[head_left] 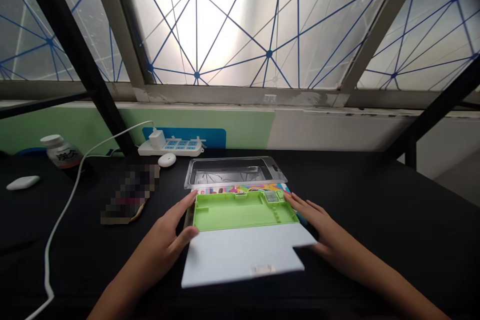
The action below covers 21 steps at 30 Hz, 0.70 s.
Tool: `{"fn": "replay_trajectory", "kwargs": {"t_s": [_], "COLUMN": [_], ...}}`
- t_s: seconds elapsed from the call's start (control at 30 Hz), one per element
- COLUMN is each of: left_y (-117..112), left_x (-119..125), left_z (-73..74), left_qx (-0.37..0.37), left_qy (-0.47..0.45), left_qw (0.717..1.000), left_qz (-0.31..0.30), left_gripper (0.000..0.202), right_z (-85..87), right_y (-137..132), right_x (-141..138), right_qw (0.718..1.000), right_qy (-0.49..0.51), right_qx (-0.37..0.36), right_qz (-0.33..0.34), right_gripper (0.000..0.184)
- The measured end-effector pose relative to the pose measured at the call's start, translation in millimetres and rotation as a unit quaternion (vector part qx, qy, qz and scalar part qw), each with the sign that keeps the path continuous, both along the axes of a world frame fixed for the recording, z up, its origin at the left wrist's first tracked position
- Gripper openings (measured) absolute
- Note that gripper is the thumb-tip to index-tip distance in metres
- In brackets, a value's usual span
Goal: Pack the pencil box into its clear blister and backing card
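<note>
Far out at my 10 o'clock, a white oval case (23, 183) lies on the black table (378, 220). A white-capped bottle (61, 152) stands beyond it, and a white cable (70, 203) runs from farther back down toward me. At 11 o'clock, a white power strip (170, 148) holds a white charger (157, 138), with a small round white object (167, 160) just in front. A pixelated object (129, 195) lies nearer me, too blurred to tell. My left hand (161, 240), at 7 o'clock, has its fingers (183, 205) close together against the left edge of the green plastic tray (243, 215), with the thumb spread apart at the near corner. The tray sits at 12 o'clock, its compartments moulded in, and a white lid (240, 255) extends from its near edge toward 6 o'clock. Just beyond are a colourful printed card (243, 188) and a clear plastic blister tray (230, 172). My right hand (326, 230), at 4 o'clock, touches the tray's right corner with slightly spread fingers (300, 202). I cannot tell whether either hand is gripping.
</note>
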<state>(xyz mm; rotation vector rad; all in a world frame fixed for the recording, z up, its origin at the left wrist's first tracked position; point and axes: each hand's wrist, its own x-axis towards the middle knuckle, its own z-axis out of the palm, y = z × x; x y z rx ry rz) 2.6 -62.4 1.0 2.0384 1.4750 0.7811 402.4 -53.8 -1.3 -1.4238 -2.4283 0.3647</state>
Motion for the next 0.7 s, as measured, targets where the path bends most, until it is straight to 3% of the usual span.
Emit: {"fn": "replay_trajectory", "kwargs": {"t_s": [0.07, 0.17, 0.33, 0.47, 0.6, 0.7], "left_y": [-0.9, -2.1, -1.9, -4.6, 5.0, 31.4], "left_x": [-1.3, -2.9, 0.4, 12.6, 28.6, 38.2], "left_z": [1.0, 2.8, 2.3, 6.4, 27.5, 46.9], "left_qx": [-0.010, -0.026, 0.013, 0.107, 0.222, 0.232], "left_qy": [-0.043, -0.086, -0.024, 0.007, -0.024, -0.032], "left_qw": [0.999, 0.996, 1.000, 0.994, 0.972, 0.966], "left_qz": [-0.015, -0.024, -0.013, 0.018, 0.069, 0.111], "left_gripper": [0.075, 0.083, 0.079, 0.080, 0.070, 0.066], "right_z": [4.7, 7.9, -9.7, -15.3, 3.7, 22.3], "right_y": [2.4, 4.0, -0.9, -5.5, 8.4, 38.4], "right_x": [-6.2, -14.4, -20.5, -23.3, -28.8, -38.0], "right_qw": [0.999, 0.995, 0.995, 0.984, 0.972, 0.969], "right_qy": [0.027, 0.034, -0.036, -0.043, -0.010, 0.007], "right_qx": [-0.007, 0.008, 0.086, 0.173, 0.232, 0.241], "right_qz": [-0.045, -0.097, -0.043, -0.026, -0.039, -0.058], "right_gripper": [0.061, 0.056, 0.076, 0.075, 0.071, 0.069]}}
